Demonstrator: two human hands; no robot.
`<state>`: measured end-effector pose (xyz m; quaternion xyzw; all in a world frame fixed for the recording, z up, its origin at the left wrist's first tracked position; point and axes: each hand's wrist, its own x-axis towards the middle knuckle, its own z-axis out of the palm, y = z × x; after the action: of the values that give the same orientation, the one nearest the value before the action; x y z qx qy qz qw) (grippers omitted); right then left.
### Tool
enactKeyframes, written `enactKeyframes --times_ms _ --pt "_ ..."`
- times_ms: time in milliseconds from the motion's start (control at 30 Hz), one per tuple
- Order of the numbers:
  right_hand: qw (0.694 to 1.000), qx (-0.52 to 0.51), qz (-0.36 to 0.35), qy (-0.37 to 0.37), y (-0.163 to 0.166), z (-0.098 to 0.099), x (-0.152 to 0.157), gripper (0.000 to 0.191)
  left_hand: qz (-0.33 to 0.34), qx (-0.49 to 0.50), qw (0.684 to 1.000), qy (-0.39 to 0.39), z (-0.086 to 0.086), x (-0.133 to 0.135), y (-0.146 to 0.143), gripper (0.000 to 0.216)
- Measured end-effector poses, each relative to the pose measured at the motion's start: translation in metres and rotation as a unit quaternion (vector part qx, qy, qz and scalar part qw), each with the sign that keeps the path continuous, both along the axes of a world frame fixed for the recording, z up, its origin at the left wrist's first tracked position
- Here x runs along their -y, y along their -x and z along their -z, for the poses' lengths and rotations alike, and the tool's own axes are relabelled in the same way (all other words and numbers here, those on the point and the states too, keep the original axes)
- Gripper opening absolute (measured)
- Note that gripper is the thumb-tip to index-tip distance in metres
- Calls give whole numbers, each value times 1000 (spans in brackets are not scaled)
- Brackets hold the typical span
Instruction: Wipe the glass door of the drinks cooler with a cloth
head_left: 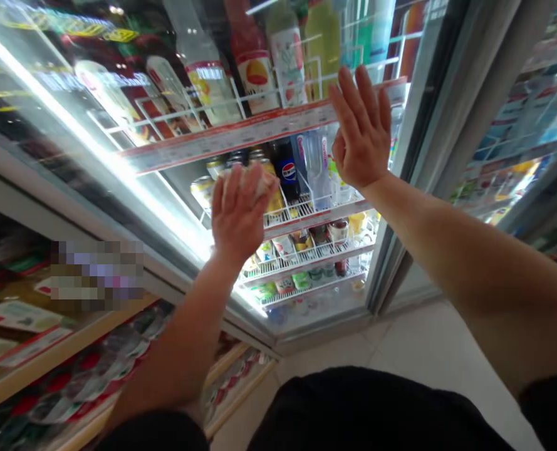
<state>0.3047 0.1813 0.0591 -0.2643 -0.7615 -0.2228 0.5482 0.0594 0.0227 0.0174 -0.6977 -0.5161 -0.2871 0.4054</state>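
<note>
Head cam: both hands are up at the glass front point(306, 219) of a lit drinks fridge, which fills the pic from 10 thru 2 o'clock & the ctr. L hand point(239, 210), just off ctr toward 9 o'clock, has its fingers stretched up, slightly apart, over a pale crumpled bit point(265, 183); can't tell what that is or whether it's pinched. R hand point(360, 141), at abt 2 o'clock, is empty, fingers straight & a little spread, thumb folded in. Can't tell if either palm touches the glass. Inside, w/ the shelves stacked one above another: big btls on the top shelf point(231, 139) at 11–12 o'clock, & a dark Pepsi btl point(288, 172) at 12, between the hands. Side shelving point(5, 382) w/ btls at 8 o'clock; pale floor point(414, 351) at 4.
</note>
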Motion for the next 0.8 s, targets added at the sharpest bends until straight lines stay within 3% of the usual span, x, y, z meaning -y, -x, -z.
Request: enactKeyframes --times_ms 67,133,200,333,400,467,533,567,600,700,733,800 --pt "1000 2 10 -4 0 -1 3 59 -25 51 996 -64 -26 3 5 50" --pt "1000 3 25 -15 0 -2 6 59 -37 87 989 -113 -40 4 5 50" --pt "999 1 33 -23 0 -3 9 57 -37 108 987 -111 -31 3 -2 50" --pt "997 -2 32 -74 -1 -4 5 57 -8 44 999 31 7 -3 -11 48" --pt "995 11 26 -96 -2 -4 -5 57 -10 8 1000 29 7 -8 1 49" --pt "996 32 16 -85 -4 -3 -16 57 -32 -11 997 -70 -5 -14 18 51" --pt "997 47 12 -61 -6 -3 -25 56 -14 -54 975 -216 -16 -20 27 52" --pt "997 50 13 -56 -7 -2 -28 56 -7 -47 967 -251 -16 -22 25 53" --pt "997 50 16 -55 -7 -2 -31 55 2 -25 972 -235 -13 -22 20 52" --pt "998 46 7 -53 -8 -2 -34 54 15 89 996 -23 6 -17 -10 46" --pt "998 45 2 -48 -9 -3 -34 54 26 83 995 45 10 -16 -17 44" --pt "998 48 -5 -37 -9 -3 -33 54 27 38 996 81 7 -17 -20 43"
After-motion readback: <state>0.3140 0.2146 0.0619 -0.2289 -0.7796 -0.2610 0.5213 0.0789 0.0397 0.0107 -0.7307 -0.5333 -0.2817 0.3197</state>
